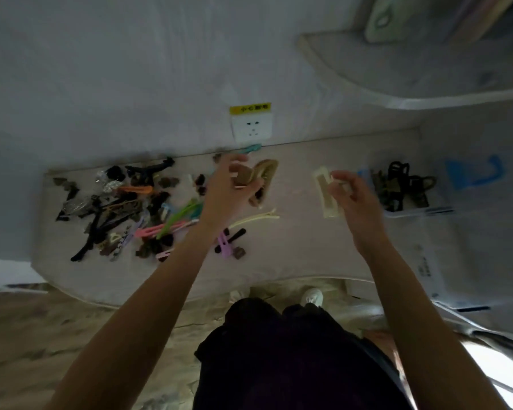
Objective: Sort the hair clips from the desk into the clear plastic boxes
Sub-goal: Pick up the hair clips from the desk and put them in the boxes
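Two hands show in the frame: the left hand [230, 184] in the middle and the right hand [348, 192] to its right. One tan clip [267, 170] sits in the left grip and one cream clip [326, 193] in the right. One clear plastic box [409, 211] at mid right holds several dark clips [403, 184], too tangled to count. One heap of mixed clips [125, 208], also uncountable, fills the bench [293, 247] at mid left. One wall socket [251, 128] sits at upper centre.

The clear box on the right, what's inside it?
The clear plastic box holds dark hair clips, black and olive-brown. Any clips beneath them are hidden.
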A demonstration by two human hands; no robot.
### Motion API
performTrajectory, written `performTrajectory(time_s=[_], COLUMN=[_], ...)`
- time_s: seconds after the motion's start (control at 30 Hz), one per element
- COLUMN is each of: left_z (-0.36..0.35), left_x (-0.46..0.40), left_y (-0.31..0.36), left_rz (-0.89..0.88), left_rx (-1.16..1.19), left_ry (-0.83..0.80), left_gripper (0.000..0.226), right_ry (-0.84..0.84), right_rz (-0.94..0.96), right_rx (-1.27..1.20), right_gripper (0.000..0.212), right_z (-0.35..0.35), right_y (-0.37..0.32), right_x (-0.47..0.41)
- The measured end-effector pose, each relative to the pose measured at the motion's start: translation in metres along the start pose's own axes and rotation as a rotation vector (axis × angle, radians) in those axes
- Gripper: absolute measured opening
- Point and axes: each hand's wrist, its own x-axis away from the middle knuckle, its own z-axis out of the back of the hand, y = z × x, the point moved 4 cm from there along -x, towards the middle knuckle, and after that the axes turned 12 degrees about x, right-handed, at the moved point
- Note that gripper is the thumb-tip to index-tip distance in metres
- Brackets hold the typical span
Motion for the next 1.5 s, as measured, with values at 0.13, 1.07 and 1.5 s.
performTrajectory(time_s=[0.13, 1.07, 1.5], left_z=[-0.107, -0.251, -0.238], left_x=[0.001, -0.029, -0.019], left_y=[0.03, 0.023, 0.015], left_rz=[-0.075, -0.296, -0.448], left_rx=[0.163, -1.206, -0.95], left_ry=[-0.141, -0.429, -0.279], left_gripper=[0.029, 0.042, 0.028], right_ry=[0.291, -0.004, -0.069], right_rz=[0.072, 0.118, 0.311], right_rx=[0.145, 0.603, 0.906], right_gripper=[0.024, 0.042, 0.031], right_z=[0.096, 0.152, 0.131], right_y=[0.014, 0.057, 0.046], right_x=[-0.001, -0.074, -0.074])
